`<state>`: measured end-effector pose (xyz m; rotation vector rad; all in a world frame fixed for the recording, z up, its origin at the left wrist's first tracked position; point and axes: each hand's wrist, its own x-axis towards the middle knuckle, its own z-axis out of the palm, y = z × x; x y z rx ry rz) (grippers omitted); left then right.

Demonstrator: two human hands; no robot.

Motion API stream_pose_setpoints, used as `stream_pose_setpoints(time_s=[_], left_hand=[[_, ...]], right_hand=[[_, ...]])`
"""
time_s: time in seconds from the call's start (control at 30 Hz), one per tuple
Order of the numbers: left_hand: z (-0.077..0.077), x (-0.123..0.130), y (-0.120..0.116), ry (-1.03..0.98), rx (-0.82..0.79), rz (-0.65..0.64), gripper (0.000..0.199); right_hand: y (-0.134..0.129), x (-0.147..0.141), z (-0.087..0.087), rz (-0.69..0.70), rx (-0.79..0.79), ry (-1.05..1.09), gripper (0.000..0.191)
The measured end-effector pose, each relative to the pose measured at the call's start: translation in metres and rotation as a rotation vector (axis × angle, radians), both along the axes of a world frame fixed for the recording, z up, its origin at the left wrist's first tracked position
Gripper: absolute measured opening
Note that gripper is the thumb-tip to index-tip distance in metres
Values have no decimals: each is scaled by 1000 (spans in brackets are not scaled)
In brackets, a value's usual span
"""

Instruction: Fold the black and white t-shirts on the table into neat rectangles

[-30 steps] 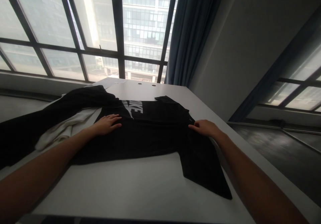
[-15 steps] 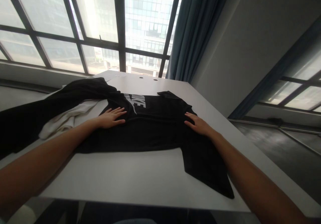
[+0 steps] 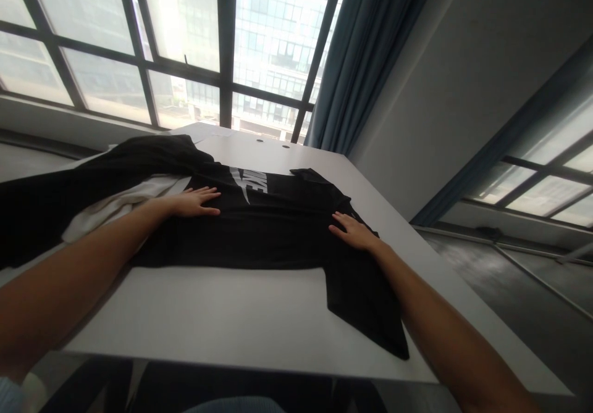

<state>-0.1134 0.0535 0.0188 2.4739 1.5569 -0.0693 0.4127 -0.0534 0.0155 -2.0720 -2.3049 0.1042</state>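
A black T-shirt [image 3: 259, 234] with a white printed logo [image 3: 250, 183] lies spread sideways on the white table [image 3: 208, 320]. Its near sleeve points toward the table's front edge. My left hand [image 3: 194, 203] rests flat on the shirt's left part, fingers spread, left of the logo. On the right part, near the collar, lies my right hand [image 3: 353, 231], its fingers apart and palm down. Neither hand grips the cloth.
More black cloth [image 3: 125, 160] is heaped at the left, partly over a white cloth [image 3: 109, 215]. Windows [image 3: 180, 30] and a blue curtain [image 3: 356, 49] stand behind the table. Two small dark discs [image 3: 286, 146] show near its far end.
The view has shifted slightly. My left hand has slid a little left, away from the logo; the logo area looks smoother. My right hand remains on the shirt near the collar.
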Motion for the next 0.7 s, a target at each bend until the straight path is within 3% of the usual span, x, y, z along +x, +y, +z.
stream_pose_setpoints(time_s=[0.13,0.23,0.37,0.53,0.7], left_hand=[[22,0,-19,114,-96,-44,119],[28,4,-30,99,-50,-96,116],[15,16,-34,-13,39,-129,93],[-7,21,-25,-31,65,-105,86],[4,25,-33,21,60,-95,86]], right_hand=[[-7,-11,17,36,43,-61,76],[-11,-17,22,78,89,-65,71],[-10,-17,12,164,131,32,72],[-3,-9,0,153,-33,82,78],[-6,-7,14,74,-132,34,94]])
